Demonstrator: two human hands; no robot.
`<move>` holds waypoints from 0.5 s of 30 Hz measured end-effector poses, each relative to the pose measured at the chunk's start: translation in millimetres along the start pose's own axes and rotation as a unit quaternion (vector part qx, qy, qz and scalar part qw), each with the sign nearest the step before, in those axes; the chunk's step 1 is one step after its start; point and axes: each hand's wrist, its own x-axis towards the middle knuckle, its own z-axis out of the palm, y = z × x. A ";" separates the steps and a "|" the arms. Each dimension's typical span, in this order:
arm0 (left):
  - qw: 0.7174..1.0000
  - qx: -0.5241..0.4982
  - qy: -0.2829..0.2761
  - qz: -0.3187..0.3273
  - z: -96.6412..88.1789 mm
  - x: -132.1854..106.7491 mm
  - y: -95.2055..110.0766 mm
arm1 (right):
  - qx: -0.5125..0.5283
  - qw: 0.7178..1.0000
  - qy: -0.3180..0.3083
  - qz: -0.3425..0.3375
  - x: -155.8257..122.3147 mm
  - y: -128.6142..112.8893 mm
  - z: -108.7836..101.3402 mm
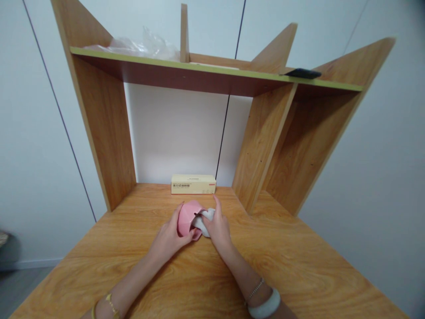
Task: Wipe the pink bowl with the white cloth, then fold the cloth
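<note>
Over the desktop, my left hand (172,230) is wrapped round a pink faceted container (188,217), thumb low and fingers along its far side. The container lies tilted, with its opening turned to the right. A crumpled white cloth (203,225) sits partly inside that opening and partly outside. My right hand (217,226) grips the cloth with thumb and fingers, its index finger pointing up and away. The inside of the container is mostly hidden by the cloth and my fingers.
A long cream box (193,184) with printed characters stands behind my hands, near the wall. A wooden shelf unit (265,146) rises around the back of the desk (292,266). Its upper board carries a clear plastic bag (142,46) and a flat black item (303,73).
</note>
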 end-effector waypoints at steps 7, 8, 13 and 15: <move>0.994 0.103 -0.003 -0.022 -10.2 -3.5 6.3 | -0.033 0.996 0.023 -0.076 -2.3 -0.8 -4.3; 0.994 0.109 0.001 -0.015 -10.4 -4.3 6.5 | -0.037 0.997 0.014 -0.067 -2.2 -1.0 -4.3; 0.996 0.086 0.027 0.027 -8.2 -6.5 4.6 | 0.013 0.998 -0.050 -0.027 -1.9 2.0 -0.5; 0.998 0.060 0.025 0.024 -8.1 -5.8 2.9 | 0.061 0.997 -0.045 -0.030 -2.0 4.8 2.5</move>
